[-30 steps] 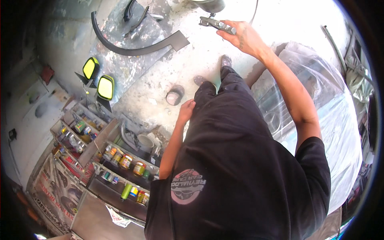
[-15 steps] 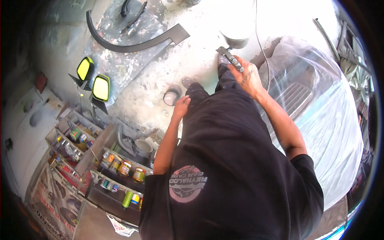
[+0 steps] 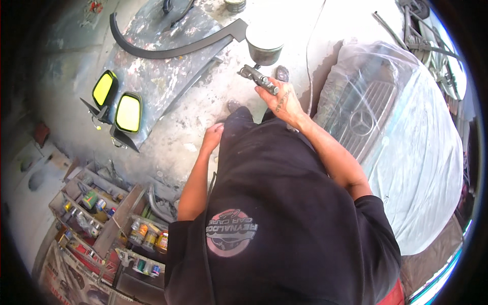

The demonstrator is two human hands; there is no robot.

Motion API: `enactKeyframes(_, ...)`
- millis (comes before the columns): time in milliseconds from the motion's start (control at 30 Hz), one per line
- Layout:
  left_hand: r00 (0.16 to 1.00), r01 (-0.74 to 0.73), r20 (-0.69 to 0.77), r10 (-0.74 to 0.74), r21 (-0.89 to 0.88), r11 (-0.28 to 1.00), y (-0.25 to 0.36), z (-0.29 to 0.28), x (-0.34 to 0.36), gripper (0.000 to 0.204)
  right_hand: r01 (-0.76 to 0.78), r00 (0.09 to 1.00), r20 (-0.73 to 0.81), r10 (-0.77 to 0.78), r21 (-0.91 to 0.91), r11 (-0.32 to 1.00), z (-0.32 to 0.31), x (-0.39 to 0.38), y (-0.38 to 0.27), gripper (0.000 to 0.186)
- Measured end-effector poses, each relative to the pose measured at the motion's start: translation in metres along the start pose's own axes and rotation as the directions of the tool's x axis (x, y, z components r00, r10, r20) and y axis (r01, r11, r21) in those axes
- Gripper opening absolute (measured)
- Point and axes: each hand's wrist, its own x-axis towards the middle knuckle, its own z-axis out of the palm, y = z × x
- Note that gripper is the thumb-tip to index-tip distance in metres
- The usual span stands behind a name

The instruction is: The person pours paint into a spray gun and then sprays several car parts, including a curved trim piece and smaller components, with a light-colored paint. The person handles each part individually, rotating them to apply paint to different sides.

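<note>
My right hand (image 3: 285, 104) grips a metal spray gun (image 3: 258, 79), held out in front of my legs with its nose pointing forward and left. A round paint cup (image 3: 264, 48) with a dark side and a bright white top sits at the gun's far end. My left hand (image 3: 213, 136) hangs beside my left thigh, fingers loosely curled, with nothing visible in it. On a paint-spattered board ahead lies a long, dark curved trim strip (image 3: 173, 52). Two mirror housings with yellow-green faces, a left one (image 3: 104, 89) and a right one (image 3: 128, 113), rest at the board's left edge.
Plastic sheeting (image 3: 417, 203) covers a vehicle front with a grille (image 3: 363, 119) on my right. A thin hose or cable (image 3: 309, 56) runs across the pale floor. Lower left, a wooden shelf unit (image 3: 119, 218) holds several jars and cans. A small tin (image 3: 235, 6) stands far ahead.
My right hand and the spray gun have moved left, toward the trim strip. My view has shifted, and the floor can beside my left hand no longer shows. The right hand's grip stays the same.
</note>
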Motion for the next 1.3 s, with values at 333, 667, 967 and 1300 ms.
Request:
enactKeyframes(333, 0.996, 0.084, -0.042, -0.084, 0.008, 0.996, -0.119, -0.027, -0.035, 0.041, -0.088, 0.939, -0.34, 0.045, -0.114, 0.99, 0.031, -0.014, 0.003, 0.035)
enactKeyframes(667, 0.998, 0.022, -0.054, -0.033, -0.202, 0.979, -0.092, 0.019, -0.078, 0.035, 0.153, 0.986, 0.072, -0.153, 0.01, 0.988, 0.095, -0.002, -0.042, 0.041)
enactKeyframes(967, 0.998, -0.004, -0.067, -0.021, -0.354, 0.935, -0.08, 0.034, -0.074, 0.036, 0.101, 0.971, 0.216, -0.107, 0.036, 0.994, 0.067, 0.01, -0.033, 0.058)
enactKeyframes(1300, 0.971, -0.007, -0.234, -0.044, -0.215, 0.977, -0.095, -0.002, -0.044, 0.04, -0.136, 0.92, -0.372, 0.12, -0.015, 0.991, -0.057, 0.038, 0.014, 0.037)
